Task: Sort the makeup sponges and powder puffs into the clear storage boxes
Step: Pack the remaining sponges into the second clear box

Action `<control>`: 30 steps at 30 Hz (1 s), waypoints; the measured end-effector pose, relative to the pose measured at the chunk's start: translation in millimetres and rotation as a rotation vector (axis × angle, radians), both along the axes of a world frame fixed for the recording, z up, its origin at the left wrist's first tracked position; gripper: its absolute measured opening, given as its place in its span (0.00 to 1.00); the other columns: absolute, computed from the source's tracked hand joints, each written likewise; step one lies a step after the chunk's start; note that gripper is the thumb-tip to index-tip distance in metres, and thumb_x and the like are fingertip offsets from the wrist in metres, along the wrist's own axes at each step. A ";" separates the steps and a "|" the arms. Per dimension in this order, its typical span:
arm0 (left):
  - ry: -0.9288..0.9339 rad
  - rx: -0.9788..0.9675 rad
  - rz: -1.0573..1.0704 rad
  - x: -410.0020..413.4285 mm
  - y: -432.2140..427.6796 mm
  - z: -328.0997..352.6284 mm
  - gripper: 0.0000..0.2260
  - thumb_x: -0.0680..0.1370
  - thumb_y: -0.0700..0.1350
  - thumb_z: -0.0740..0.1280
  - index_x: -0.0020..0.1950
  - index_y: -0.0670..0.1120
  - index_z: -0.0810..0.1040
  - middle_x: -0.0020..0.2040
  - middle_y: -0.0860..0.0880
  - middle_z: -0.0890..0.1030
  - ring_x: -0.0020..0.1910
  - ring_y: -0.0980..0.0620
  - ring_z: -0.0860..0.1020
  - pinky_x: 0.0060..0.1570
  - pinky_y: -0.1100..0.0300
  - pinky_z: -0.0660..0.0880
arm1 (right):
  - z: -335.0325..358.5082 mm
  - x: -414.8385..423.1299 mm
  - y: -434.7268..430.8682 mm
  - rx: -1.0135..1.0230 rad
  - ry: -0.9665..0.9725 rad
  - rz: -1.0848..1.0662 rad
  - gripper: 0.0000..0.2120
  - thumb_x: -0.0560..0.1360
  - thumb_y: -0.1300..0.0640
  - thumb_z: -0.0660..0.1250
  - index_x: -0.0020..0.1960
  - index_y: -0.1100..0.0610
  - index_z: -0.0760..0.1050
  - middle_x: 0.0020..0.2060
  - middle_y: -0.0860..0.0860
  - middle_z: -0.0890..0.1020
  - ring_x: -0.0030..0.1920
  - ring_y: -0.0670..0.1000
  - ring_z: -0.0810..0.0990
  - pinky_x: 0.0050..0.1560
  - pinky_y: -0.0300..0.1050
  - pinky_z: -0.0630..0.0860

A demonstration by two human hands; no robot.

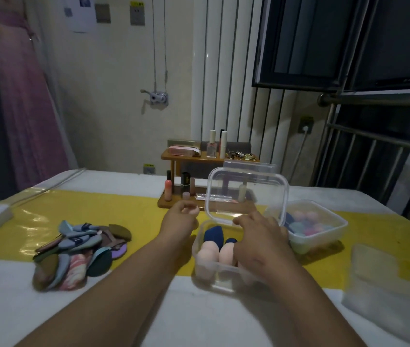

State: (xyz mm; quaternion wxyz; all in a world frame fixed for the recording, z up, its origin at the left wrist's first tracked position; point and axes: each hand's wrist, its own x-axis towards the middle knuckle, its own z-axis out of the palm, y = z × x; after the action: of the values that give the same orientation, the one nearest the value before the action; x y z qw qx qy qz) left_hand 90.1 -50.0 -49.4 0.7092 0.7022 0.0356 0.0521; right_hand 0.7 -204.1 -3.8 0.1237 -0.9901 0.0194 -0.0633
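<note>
The white tabletop, with a yellow strip across it, carries everything. On its left lies a loose pile of puffs in blue, brown, teal and lilac. None of them is in a box, so that half of the sorting looks untouched.

At the back stands a wooden shelf of cosmetics.

The front box sits in the middle, just before the person. Its lid stands upright at the box's far rim. A second box is just beside it on the right, with no lid on, and holds small pink, blue and teal sponges. Further right is a blurred clear piece, perhaps another lid; I cannot tell.

The right hand is over the front box, its fingers curled onto the lid's lower rim, seemingly holding it up. The left hand hovers by the lid's left edge with fingers curled and tips together. Whether they pinch anything I cannot tell.

In the front box lie sponges: navy ones behind, pale pink ones in front. The sponges look sorted, and closing this box seems the step in hand.

No writing can be read: the wall papers and bottle labels are too small and blurred.
</note>
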 end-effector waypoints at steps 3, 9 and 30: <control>-0.080 0.077 0.021 -15.8 15.4 10.8 0.05 0.79 0.37 0.64 0.49 0.47 0.77 0.69 0.56 0.71 0.51 0.54 0.77 0.39 0.58 0.74 | 2.2 -1.0 -1.3 0.084 0.024 0.026 0.29 0.75 0.61 0.62 0.74 0.45 0.66 0.72 0.45 0.66 0.70 0.54 0.66 0.68 0.52 0.65; -0.224 0.168 0.008 -51.1 28.0 24.7 0.11 0.79 0.36 0.66 0.50 0.53 0.75 0.69 0.44 0.74 0.52 0.54 0.77 0.33 0.71 0.71 | 1.5 -1.7 -3.5 0.182 0.059 0.083 0.30 0.75 0.64 0.62 0.74 0.45 0.67 0.74 0.43 0.64 0.71 0.53 0.67 0.69 0.53 0.69; -0.384 0.391 -0.261 -72.1 19.4 12.1 0.17 0.66 0.55 0.70 0.50 0.57 0.68 0.41 0.54 0.79 0.36 0.57 0.71 0.41 0.57 0.70 | -5.0 5.2 -8.2 0.697 -0.135 0.335 0.18 0.74 0.51 0.72 0.62 0.44 0.74 0.47 0.45 0.80 0.46 0.47 0.78 0.39 0.37 0.77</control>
State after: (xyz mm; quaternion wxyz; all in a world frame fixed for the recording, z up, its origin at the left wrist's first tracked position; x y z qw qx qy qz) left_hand 18.0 -30.6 -37.3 0.5551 0.8014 -0.2001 0.0982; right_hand 5.8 -212.3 -8.8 0.4621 -0.8718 -0.1303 -0.0969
